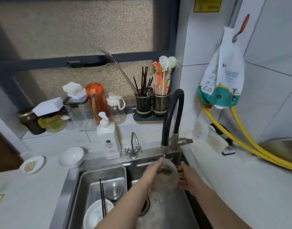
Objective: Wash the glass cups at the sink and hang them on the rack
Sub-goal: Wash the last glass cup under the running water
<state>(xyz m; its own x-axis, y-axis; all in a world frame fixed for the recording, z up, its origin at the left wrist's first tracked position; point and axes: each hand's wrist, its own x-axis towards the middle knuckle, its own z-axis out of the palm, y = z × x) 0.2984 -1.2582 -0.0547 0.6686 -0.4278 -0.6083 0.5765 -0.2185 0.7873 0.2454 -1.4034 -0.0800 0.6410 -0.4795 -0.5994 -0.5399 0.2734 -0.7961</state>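
Observation:
A clear glass cup (pixel 166 179) is held over the right sink basin (pixel 171 212), directly under the black hose faucet (pixel 171 116). Water runs from the spout into the cup's mouth and spills below it. My left hand (pixel 152 176) grips the cup's left side, fingers reaching up to its rim. My right hand (pixel 187 178) presses against the cup's right side, its fingertips partly seen through the glass. No rack is in view.
The left basin holds a steel tub (pixel 85 180) with a white bowl (pixel 96 214) and dark chopsticks (pixel 102 200). A soap pump bottle (pixel 109 138) and a small tap (pixel 133 146) stand behind the sink. Utensil holders (pixel 152 103), jars and bottles line the sill. Yellow hoses (pixel 251 146) run at right.

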